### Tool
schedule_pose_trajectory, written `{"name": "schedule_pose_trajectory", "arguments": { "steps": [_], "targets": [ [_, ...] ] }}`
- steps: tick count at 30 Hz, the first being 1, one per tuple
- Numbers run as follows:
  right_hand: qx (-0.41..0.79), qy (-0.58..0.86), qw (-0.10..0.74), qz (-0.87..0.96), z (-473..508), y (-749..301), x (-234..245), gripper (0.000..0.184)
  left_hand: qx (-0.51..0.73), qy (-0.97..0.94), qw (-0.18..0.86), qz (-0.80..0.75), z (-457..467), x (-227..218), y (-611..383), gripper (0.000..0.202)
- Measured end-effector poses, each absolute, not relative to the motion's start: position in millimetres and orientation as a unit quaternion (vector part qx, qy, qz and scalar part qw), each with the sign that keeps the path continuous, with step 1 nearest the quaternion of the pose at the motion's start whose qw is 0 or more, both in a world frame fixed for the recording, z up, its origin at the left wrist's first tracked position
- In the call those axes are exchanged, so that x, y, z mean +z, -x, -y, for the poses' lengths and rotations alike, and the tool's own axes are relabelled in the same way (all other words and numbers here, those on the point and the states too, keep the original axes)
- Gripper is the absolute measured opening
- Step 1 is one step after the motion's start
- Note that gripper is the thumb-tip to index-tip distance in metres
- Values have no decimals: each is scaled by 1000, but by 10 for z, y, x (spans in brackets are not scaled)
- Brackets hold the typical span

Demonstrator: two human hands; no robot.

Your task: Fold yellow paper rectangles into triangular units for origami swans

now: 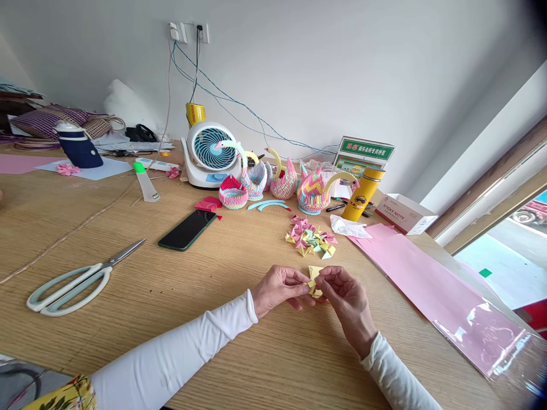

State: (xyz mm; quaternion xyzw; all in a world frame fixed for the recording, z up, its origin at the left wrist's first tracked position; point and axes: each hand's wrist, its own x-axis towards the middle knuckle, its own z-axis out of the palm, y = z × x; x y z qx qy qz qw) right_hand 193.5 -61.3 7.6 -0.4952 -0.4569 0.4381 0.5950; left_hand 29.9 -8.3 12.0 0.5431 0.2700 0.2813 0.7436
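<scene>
Near the front edge of the wooden counter, both hands are pinching 1 small yellow folded paper piece between them. The left hand is gripping its left side, the right hand its right, each grip narrow and closed on the paper. A pile of folded pieces is lying just beyond, scissors well apart to the left.

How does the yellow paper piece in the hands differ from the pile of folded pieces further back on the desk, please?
The yellow paper piece is single and pinched between the left hand and right hand; the pile of folded pieces lies loose on the desk, untouched. The held piece is plain yellow; the pile mixes pink, yellow and pale green. Both are small bits of folded paper.
</scene>
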Motion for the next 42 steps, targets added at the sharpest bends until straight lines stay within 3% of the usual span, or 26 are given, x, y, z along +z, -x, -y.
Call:
{"name": "schedule_pose_trajectory", "arguments": {
  "steps": [24, 42],
  "targets": [
    [410, 503, 605, 461, 639, -1861, 98, 25, 283, -505, 777, -246, 85, 87, -314, 44],
    [442, 483, 610, 447, 662, -1818, 114, 27, 293, -571, 721, -262, 90, 77, -318, 39]
  ]
}}
